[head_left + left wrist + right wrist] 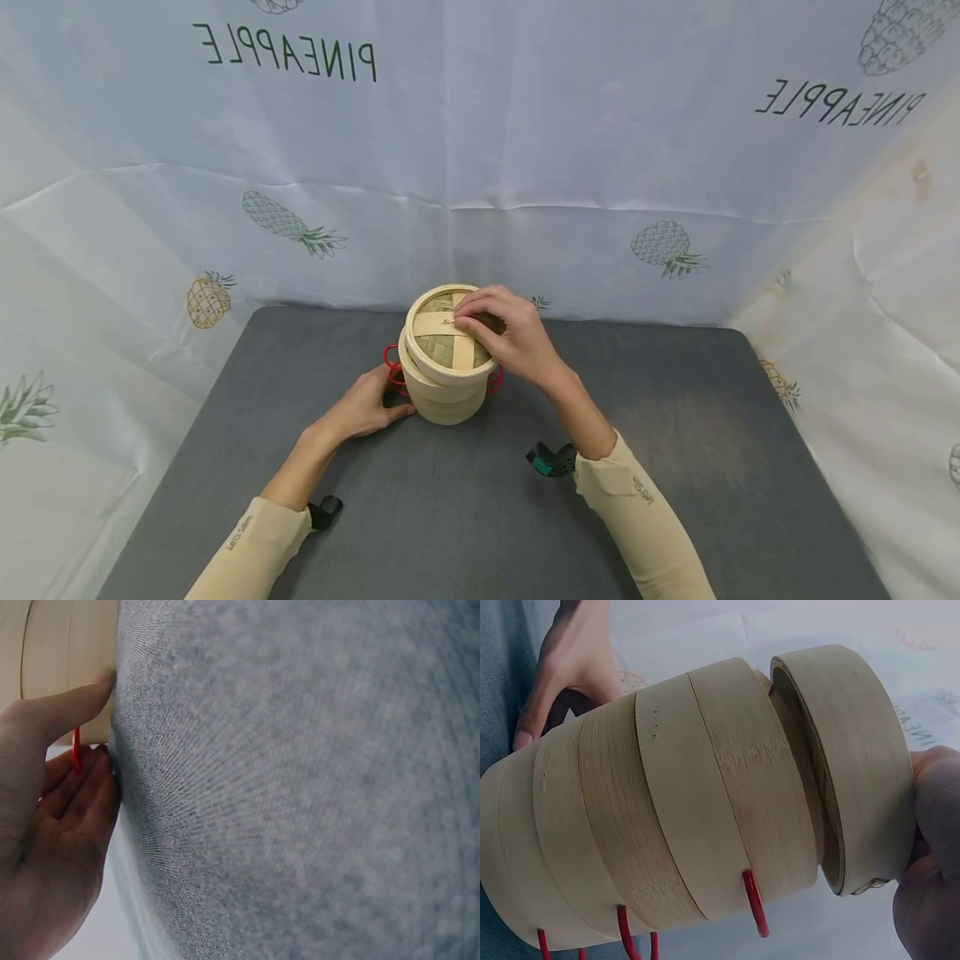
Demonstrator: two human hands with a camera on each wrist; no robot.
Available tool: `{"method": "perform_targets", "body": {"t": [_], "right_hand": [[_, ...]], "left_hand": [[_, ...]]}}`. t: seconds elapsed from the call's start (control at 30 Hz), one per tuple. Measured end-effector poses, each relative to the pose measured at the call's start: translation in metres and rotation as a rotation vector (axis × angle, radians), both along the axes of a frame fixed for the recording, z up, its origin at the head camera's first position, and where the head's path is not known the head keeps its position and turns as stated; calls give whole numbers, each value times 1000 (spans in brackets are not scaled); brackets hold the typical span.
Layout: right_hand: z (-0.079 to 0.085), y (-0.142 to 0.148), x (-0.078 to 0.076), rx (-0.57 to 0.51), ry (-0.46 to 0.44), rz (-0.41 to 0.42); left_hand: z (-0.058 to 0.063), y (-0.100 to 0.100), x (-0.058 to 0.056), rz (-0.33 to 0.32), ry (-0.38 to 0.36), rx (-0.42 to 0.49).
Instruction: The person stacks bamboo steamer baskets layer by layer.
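Observation:
A stack of round bamboo steamer baskets point(448, 410) stands on the table, with thin red loops point(754, 904) on its sides. Its woven lid point(462, 353) is tilted, and the right wrist view shows a gap between the lid point(862, 765) and the top basket. My right hand point(521, 335) pinches the small loop at the lid's centre between thumb and fingers. Low on the left side, my left hand point(367, 406) holds the bottom basket, thumb at the front. In the left wrist view, the left hand's fingers point(79, 799) are beside the basket near a red loop.
The dark grey table point(450, 517) extends in front of the steamer and to both sides. A white pineapple-print curtain point(525, 167) hangs close behind it. Black wrist devices point(551, 459) are at both sleeve cuffs.

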State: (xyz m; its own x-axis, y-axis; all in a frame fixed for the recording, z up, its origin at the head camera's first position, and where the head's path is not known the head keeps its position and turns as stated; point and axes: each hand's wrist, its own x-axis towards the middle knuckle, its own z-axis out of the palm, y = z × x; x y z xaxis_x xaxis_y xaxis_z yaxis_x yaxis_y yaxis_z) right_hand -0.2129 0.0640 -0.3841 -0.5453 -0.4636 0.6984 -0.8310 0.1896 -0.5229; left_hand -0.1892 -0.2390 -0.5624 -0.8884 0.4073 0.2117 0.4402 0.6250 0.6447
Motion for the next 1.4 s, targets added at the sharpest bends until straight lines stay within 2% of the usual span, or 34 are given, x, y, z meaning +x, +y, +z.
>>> {"method": "perform_targets", "body": {"t": [0.17, 0.4, 0.63, 0.7, 0.73, 0.9, 1.0, 1.3, 1.4], "right_hand": [[-2, -3, -1, 4, -17, 1], [-6, -5, -1, 9, -38, 0], [-6, -7, -1, 23, -31, -11], [-6, -7, -1, 24, -35, -8], [-6, -7, -1, 25, -36, -6], [-7, -8, -1, 29, -43, -7], [-8, -9, -1, 34, -47, -13], [-6, -13, -1, 52, -54, -14], [-6, -14, -2, 52, -53, -15]], "left_hand": [[-8, -2, -4, 16, -16, -28], [-10, -3, -4, 17, -8, -35], [-2, -2, 2, -24, 25, 22], [0, -2, 3, -24, 26, 20], [-3, -2, 0, -7, 23, 14], [9, 1, 6, -31, 16, 44], [11, 2, 6, -42, 18, 59], [-10, -4, -5, 6, -22, -7], [-12, -5, -7, 17, -38, -26]]}}
